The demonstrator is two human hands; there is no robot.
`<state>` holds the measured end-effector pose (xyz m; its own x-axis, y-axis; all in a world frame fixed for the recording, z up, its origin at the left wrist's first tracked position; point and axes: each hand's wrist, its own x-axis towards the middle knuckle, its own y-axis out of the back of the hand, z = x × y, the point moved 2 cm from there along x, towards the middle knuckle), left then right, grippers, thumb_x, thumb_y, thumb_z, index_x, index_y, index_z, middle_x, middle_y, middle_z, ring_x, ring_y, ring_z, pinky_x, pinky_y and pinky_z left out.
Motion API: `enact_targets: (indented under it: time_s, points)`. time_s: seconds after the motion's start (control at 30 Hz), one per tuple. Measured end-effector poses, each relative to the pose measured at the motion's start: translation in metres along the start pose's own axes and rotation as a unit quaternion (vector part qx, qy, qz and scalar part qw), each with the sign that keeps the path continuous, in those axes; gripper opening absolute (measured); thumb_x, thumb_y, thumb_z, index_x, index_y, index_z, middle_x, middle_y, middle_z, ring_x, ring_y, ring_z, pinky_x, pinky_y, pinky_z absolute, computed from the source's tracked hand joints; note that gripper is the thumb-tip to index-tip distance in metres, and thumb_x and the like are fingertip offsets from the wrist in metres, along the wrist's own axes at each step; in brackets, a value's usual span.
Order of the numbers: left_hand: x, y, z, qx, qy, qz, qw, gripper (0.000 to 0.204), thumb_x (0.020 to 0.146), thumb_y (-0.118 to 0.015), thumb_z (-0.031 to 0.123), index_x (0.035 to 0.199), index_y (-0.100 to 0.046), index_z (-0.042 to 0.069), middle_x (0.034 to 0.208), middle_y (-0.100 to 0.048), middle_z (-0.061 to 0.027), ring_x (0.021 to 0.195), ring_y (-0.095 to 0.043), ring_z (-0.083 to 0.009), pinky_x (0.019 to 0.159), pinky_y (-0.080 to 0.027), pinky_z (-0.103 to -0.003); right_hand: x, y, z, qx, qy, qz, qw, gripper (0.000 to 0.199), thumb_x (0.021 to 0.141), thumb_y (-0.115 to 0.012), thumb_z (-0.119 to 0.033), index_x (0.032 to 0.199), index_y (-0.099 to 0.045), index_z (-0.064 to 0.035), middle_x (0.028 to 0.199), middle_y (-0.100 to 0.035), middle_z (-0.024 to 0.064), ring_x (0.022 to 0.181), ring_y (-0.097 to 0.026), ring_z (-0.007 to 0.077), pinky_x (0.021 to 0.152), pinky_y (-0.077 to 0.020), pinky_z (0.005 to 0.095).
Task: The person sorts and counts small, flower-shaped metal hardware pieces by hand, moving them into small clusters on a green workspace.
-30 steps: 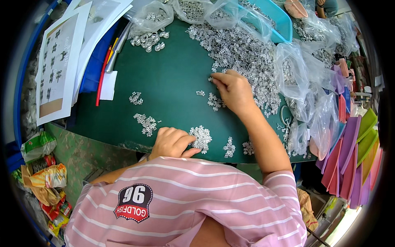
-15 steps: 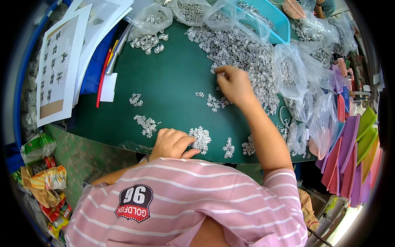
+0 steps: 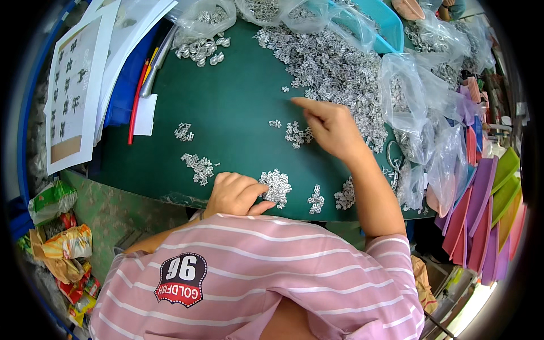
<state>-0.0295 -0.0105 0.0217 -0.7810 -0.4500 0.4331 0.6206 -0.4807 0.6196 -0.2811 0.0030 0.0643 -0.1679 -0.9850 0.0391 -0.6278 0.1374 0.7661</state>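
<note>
My left hand [image 3: 235, 194] rests on the green tabletop at its near edge, thumb and forefinger apart, beside a heap of small silvery metal pieces [image 3: 276, 188]. It holds nothing that I can see. My right hand [image 3: 334, 129] is over the table with its forefinger stretched out and the other fingers bent under. Beside it lies a small cluster of metal pieces [image 3: 296, 136], partly hidden by the hand. Beyond the right fingertip sits a lone metal piece [image 3: 285, 89], just left of the large spread of metal pieces [image 3: 340, 68].
Smaller clusters lie at left [image 3: 198, 169] and near the front edge [image 3: 316, 199]. Plastic bags of metal parts [image 3: 396, 96] and a light-blue basket [image 3: 391, 28] stand far and right. At left are printed sheets [image 3: 73, 85], a red pencil [image 3: 136, 107] and a silver-handled tool [image 3: 157, 68].
My right hand has drawn back from the large spread toward me and its forefinger has straightened. A lone piece now shows beside the spread. My left hand has stayed by its heap.
</note>
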Motion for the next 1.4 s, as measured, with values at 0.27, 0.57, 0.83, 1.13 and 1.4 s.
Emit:
enact_targets:
  time_s: [0.27, 0.57, 0.83, 1.13, 1.4]
  points:
    - [0.000, 0.000, 0.000, 0.006, 0.010, -0.003, 1.000, 0.035, 0.065, -0.087, 0.023, 0.092, -0.068, 0.009, 0.083, -0.065, -0.0032, 0.075, -0.060, -0.0230, 0.074, -0.041, -0.038, -0.038, -0.005, 0.011, -0.053, 0.005, 0.038, 0.998, 0.013, 0.085, -0.070, -0.015, 0.096, -0.073, -0.0085, 0.086, -0.071, 0.0122, 0.076, -0.069, 0.0306, 0.067, -0.0553, 0.0392]
    - [0.001, -0.001, 0.000, 0.005, 0.005, 0.001, 1.000, 0.035, 0.065, -0.087, 0.023, 0.091, -0.068, 0.010, 0.083, -0.065, -0.0025, 0.075, -0.060, -0.0225, 0.073, -0.041, -0.037, -0.018, -0.027, 0.000, -0.042, 0.038, 0.079, 0.995, 0.009, 0.083, -0.071, -0.014, 0.091, -0.071, -0.0090, 0.076, -0.065, 0.0114, 0.068, -0.065, 0.0320, 0.060, -0.0524, 0.0423]
    - [-0.001, -0.003, -0.001, 0.011, 0.008, 0.001, 1.000, 0.035, 0.065, -0.087, 0.022, 0.092, -0.069, 0.010, 0.082, -0.065, -0.0025, 0.074, -0.060, -0.0224, 0.073, -0.041, -0.037, -0.016, -0.009, 0.024, 0.304, -0.184, 0.036, 0.934, 0.012, 0.086, -0.066, -0.011, 0.092, -0.068, 0.0002, 0.071, -0.063, 0.0003, 0.058, -0.052, 0.0072, 0.052, -0.0417, 0.0224]
    - [0.000, -0.001, 0.000, 0.004, 0.003, 0.000, 1.000, 0.033, 0.066, -0.086, 0.022, 0.091, -0.069, 0.009, 0.083, -0.065, -0.0034, 0.074, -0.060, -0.0230, 0.073, -0.041, -0.037, -0.019, -0.020, 0.011, -0.068, 0.007, 0.074, 0.995, 0.008, 0.083, -0.070, -0.013, 0.090, -0.073, -0.0090, 0.079, -0.068, 0.0105, 0.074, -0.067, 0.0317, 0.064, -0.0540, 0.0417]
    - [0.002, 0.000, -0.002, -0.022, -0.002, 0.016, 1.000, 0.024, 0.069, -0.082, 0.012, 0.089, -0.067, 0.009, 0.083, -0.065, -0.0040, 0.073, -0.060, -0.0232, 0.072, -0.041, -0.038, -0.060, -0.021, -0.007, -0.089, 0.044, 0.036, 0.994, 0.017, 0.084, -0.067, -0.009, 0.101, -0.072, -0.0100, 0.076, -0.067, 0.0092, 0.068, -0.066, 0.0297, 0.059, -0.0532, 0.0392]
